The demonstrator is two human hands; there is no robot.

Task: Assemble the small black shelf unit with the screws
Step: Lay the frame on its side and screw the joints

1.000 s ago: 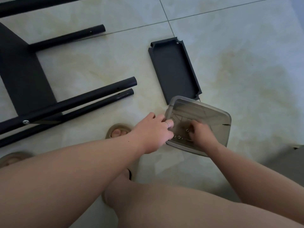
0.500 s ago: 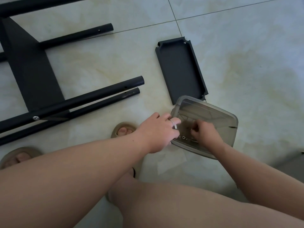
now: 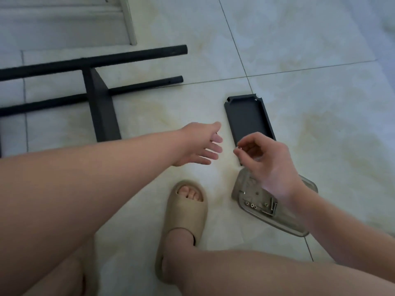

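The person's two hands hung over a pale tiled floor (image 3: 310, 107). The left hand (image 3: 201, 144) reached forward with its fingers straight and spread, holding nothing and touching nothing. The right hand (image 3: 269, 163), just beside it, was raised above the floor with its fingers curled; thumb and forefinger pinched one small silver screw (image 3: 237, 148).

Below the right wrist one clear plastic tray (image 3: 284, 223) lay on the tiles. In it sat four small round fasteners (image 3: 252, 206) near the lower edge and a few longer metal pieces (image 3: 272, 207) beside them, too blurred to count.

One loose black shelf panel (image 3: 248, 118), shallow and rimmed, lay flat just beyond the tray, its near end hidden behind the right hand. Well to the left lay the partly built frame: two black tubes in plain view, a thick one (image 3: 96, 60) and a thinner one (image 3: 145, 87), with one black panel (image 3: 102, 107) standing crosswise between them.

One foot in a beige slide sandal (image 3: 186, 212) stood between the arms.
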